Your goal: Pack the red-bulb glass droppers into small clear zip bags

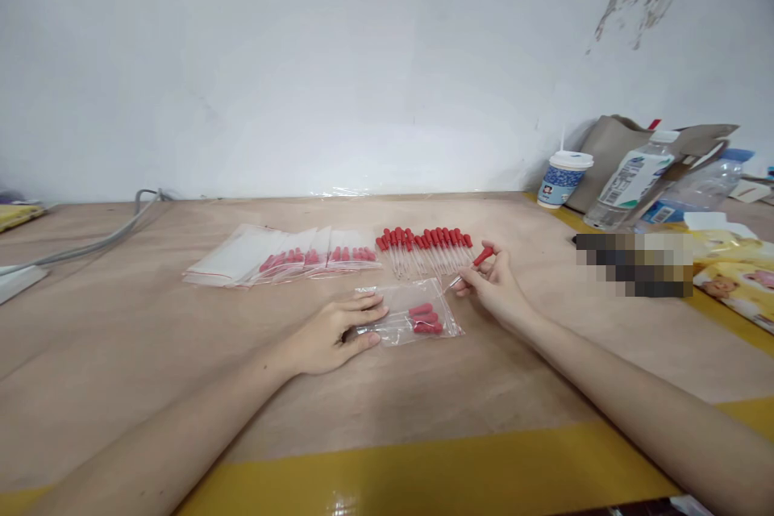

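My left hand (335,334) lies on the table with its fingers stretched out over the left end of a clear zip bag (396,330), thumb apart from the fingers. Several droppers with red bulbs (426,318) are inside that bag, bulbs toward the right end. Between the fingers of my right hand (493,282) is a glass dropper (482,256), its red bulb up and its tip slanting down toward the bag's right end. Beyond the bag is a row of loose red-bulbed droppers (432,246), tips toward me.
Overlapping bags (314,254) with red-bulbed droppers lie at the back left, beside a stack of pale zip bags (226,258). A cable (130,218) runs along the far left. On the right stand a paper cup (563,180), a plastic bottle (632,181) and a grey-brown bag (596,153).
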{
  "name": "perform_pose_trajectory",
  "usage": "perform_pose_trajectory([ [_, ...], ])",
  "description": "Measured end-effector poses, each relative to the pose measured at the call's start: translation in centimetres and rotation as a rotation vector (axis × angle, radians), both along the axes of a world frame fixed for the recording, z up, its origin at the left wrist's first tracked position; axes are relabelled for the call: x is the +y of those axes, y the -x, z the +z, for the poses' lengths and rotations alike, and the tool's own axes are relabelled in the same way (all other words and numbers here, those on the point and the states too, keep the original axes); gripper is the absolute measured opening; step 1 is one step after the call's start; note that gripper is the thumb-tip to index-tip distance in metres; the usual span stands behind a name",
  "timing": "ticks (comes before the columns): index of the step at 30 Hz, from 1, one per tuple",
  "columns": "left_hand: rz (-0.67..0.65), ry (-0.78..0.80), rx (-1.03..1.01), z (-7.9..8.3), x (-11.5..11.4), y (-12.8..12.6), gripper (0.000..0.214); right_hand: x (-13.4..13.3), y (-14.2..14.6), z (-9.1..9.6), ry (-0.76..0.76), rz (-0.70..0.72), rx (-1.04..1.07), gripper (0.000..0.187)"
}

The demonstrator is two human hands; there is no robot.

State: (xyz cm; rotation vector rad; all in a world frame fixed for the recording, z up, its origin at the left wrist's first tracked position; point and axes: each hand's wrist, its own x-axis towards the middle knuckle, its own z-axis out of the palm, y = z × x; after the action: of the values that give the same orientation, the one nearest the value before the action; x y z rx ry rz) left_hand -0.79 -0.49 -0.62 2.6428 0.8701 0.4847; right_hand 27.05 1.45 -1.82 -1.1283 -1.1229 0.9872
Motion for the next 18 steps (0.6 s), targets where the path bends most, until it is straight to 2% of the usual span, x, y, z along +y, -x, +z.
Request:
perform_pose_trajectory([
  [6,-0.012,0.009,-0.031,0.0,0.0,0.0,0.042,-0.7,0.9,-0.5,0.006,0.084,0.021,0.062],
  [10,-0.017,-0.013,-0.008,0.0,0.0,-0.1,0.042,-1.0,0.6,-0.7,-0.016,0.071,0.060,0.059],
  [14,-0.005,-0.020,0.015,0.0,-0.1,-0.1,0.044,-0.8,0.0,-0.8,0.034,0.142,0.161,0.045],
  [16,-0.002,-0.026,0.019,0.1,-0.1,-0.1,0.046,-0.8,-0.6,-0.7,0.081,0.204,0.089,0.037],
  [18,0.003,-0.035,0.022,0.1,-0.2,-0.1,0.048,-0.8,-1.2,-0.5,0.085,0.286,-0.113,0.031],
])
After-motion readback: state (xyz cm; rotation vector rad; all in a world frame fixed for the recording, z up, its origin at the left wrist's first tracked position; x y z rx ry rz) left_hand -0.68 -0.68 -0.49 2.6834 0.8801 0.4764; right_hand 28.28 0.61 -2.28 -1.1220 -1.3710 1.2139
